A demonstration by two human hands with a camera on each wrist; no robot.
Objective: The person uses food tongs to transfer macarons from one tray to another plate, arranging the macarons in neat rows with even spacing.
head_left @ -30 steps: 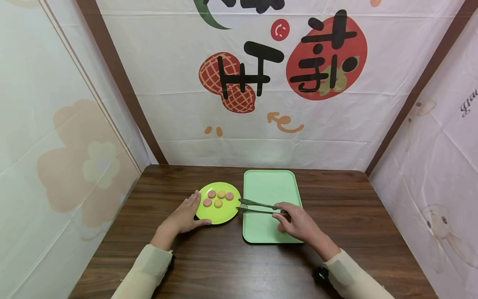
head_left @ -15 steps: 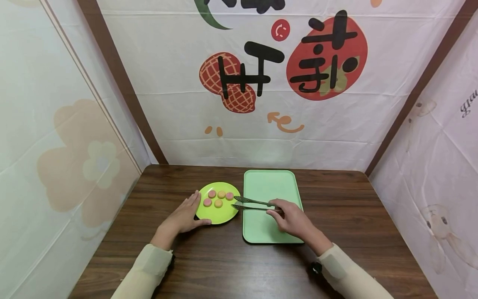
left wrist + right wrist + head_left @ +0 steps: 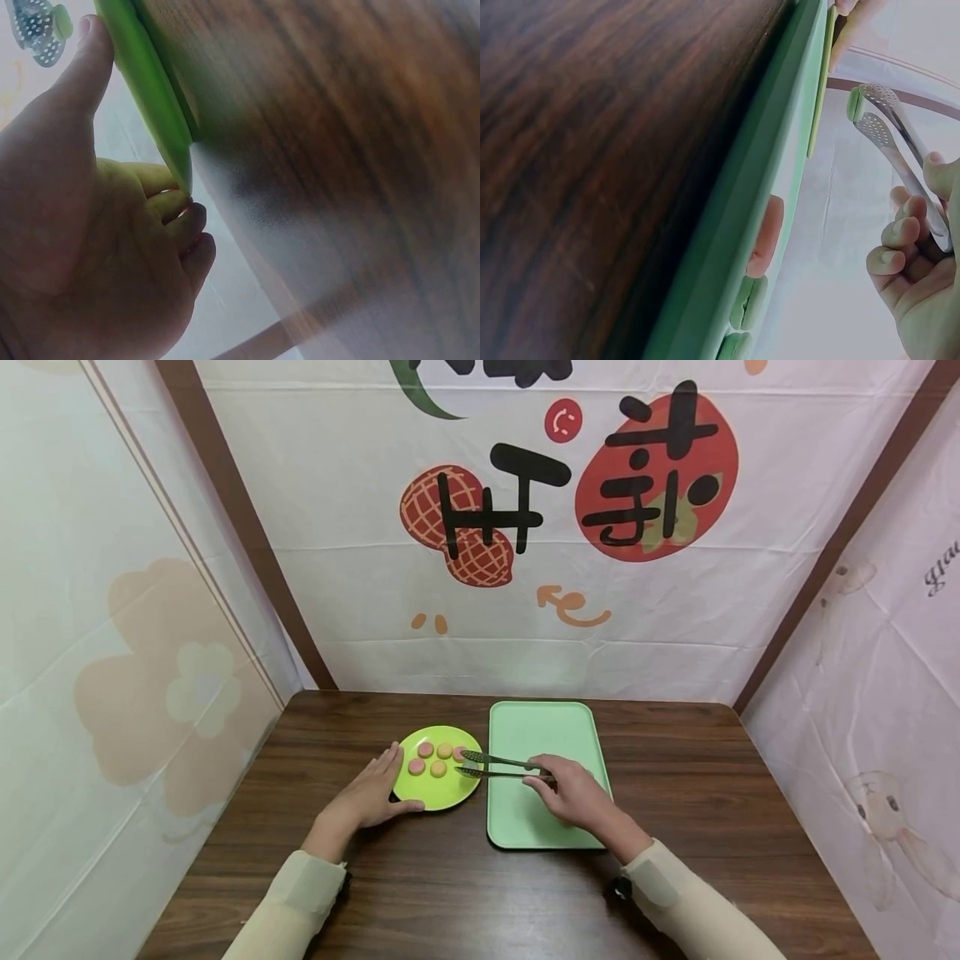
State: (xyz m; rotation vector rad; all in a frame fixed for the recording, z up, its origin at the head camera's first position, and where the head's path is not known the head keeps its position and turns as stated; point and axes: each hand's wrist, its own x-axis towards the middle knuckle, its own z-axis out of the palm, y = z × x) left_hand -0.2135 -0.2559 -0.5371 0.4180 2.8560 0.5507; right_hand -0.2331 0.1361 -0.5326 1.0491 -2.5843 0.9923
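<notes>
My right hand grips metal tongs, which reach left over the yellow-green plate. A green macaron is pinched between the perforated tong tips, raised above the plate. On the plate lie several macarons, pink and yellow; the tong tips partly cover a pink one at the right. My left hand rests against the plate's left rim, fingers along its far side and thumb at its near edge.
A mint-green tray lies right of the plate, partly under my right hand. In the right wrist view it holds a pink macaron and green macarons. Brown table surface surrounds both; a printed curtain stands behind.
My right hand has moved left and slightly away from me, carrying the tongs and the green macaron from the tray's edge to over the plate. The left hand and plate have stayed put.
</notes>
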